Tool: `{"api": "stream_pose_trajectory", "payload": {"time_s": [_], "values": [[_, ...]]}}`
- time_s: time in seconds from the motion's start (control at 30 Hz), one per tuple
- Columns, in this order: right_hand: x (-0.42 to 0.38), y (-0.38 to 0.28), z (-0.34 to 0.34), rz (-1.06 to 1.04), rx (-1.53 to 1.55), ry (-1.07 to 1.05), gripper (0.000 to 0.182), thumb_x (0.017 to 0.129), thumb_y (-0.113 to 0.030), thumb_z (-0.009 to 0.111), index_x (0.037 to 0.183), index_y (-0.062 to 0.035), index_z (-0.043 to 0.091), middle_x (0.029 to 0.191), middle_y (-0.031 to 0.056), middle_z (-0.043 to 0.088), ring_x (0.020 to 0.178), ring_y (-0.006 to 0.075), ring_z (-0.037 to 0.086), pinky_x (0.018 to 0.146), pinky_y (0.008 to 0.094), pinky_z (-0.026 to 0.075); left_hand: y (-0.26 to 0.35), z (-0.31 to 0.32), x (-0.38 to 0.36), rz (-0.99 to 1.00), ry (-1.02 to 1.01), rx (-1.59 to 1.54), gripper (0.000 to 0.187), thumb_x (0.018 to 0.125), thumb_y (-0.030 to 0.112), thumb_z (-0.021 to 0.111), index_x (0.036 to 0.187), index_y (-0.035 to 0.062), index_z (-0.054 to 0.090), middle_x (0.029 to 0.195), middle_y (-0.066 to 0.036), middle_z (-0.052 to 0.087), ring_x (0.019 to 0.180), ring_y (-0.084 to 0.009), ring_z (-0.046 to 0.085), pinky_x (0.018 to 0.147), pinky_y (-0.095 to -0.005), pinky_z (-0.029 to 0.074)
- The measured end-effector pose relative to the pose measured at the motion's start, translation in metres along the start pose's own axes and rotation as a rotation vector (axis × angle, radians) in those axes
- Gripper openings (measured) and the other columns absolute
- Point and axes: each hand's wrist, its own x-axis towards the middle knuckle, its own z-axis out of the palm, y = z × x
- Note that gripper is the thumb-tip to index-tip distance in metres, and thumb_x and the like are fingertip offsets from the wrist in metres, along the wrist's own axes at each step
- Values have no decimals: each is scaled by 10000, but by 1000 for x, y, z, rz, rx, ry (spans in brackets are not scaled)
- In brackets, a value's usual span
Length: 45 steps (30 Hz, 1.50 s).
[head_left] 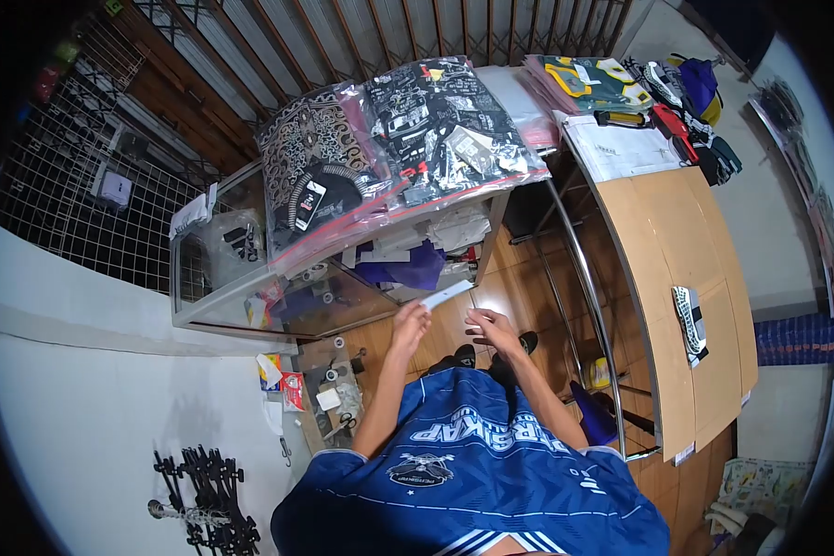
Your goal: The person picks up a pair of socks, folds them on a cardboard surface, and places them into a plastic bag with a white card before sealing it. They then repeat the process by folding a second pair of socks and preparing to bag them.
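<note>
My left hand (411, 328) is closed on one end of a narrow white strip (448, 296), which looks like folded paper or a label. The strip points up and to the right, in front of the glass cabinet. Just right of it, my right hand (493, 332) hovers with its fingers slightly curled and apart, holding nothing that shows. Both hands are over the wooden floor, above my feet. Behind them, a purple cloth (415, 268) lies on the cabinet's open shelf.
Plastic-bagged patterned garments (445, 125) cover the cabinet top. To the right stands a cardboard-topped table (658, 222) on metal legs, with a small black-and-white folded item (688, 322) on it. Scissors (341, 425) and tape rolls lie low at the left. A metal grille closes the back.
</note>
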Motion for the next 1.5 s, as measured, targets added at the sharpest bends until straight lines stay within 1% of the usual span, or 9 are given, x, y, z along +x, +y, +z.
{"api": "stream_pose_trajectory", "payload": {"time_s": [0.07,0.2,0.23,0.37,0.43,0.53,0.77,1.1,1.5], "values": [[28,11,8,49,8,21,654,961,-533,793,1381,-51,652,1269,92,745,1099,228,750,945,449,587,-12,8,-14,-67,-97,155,397,1012,75,716,1390,44,599,1038,-58,698,898,-115,694,712,-245,583],[40,14,6,-86,129,157,540,918,-256,870,1341,-9,645,1182,144,745,1021,266,764,829,413,640,-29,34,-37,-129,-262,359,391,1016,123,733,1387,76,619,1143,-46,713,1002,-108,676,779,-226,560],[38,9,0,-79,93,165,517,901,-94,845,1356,13,622,1147,172,745,976,273,768,764,376,650,-32,35,-35,-134,-346,386,440,1024,208,761,1417,96,596,1226,-49,711,1083,-135,682,818,-253,564],[9,1,-32,-153,227,156,453,947,8,729,1380,38,599,1070,166,770,880,243,753,756,379,632,-39,45,-25,-278,-189,87,485,1026,336,774,1408,109,581,1301,-57,702,1153,-169,676,863,-286,557],[-16,-5,-55,-183,220,116,434,956,19,703,1377,41,599,1050,167,778,848,237,747,749,369,616,-39,52,-10,-298,-69,55,517,1028,385,767,1425,117,574,1350,-56,693,1190,-181,669,908,-312,563],[-49,0,-93,-237,210,133,396,970,35,661,1361,53,598,1023,184,784,818,231,743,728,345,593,-35,59,12,-289,-182,-41,498,1041,368,750,1432,112,576,1377,-74,694,1188,-192,684,917,-322,570],[-113,9,-169,-328,304,403,328,994,23,604,1319,47,647,1048,177,786,849,199,739,735,324,604,-14,136,12,-98,-371,337,295,1064,206,703,1323,82,634,1292,-94,741,1111,-192,732,884,-303,592],[-157,-54,-255,-395,284,630,355,993,-107,642,1325,14,669,1041,151,788,792,190,757,685,309,601,-10,265,12,-19,-680,548,297,1018,93,732,1297,47,643,1194,-114,765,979,-151,748,793,-307,651],[-192,-114,-366,-566,208,786,295,1005,-126,683,1272,-4,711,1029,122,806,865,154,738,701,298,582,-36,424,3,41,-844,618,222,1014,148,776,1182,53,667,1077,-64,759,917,-139,759,741,-270,631]]}}
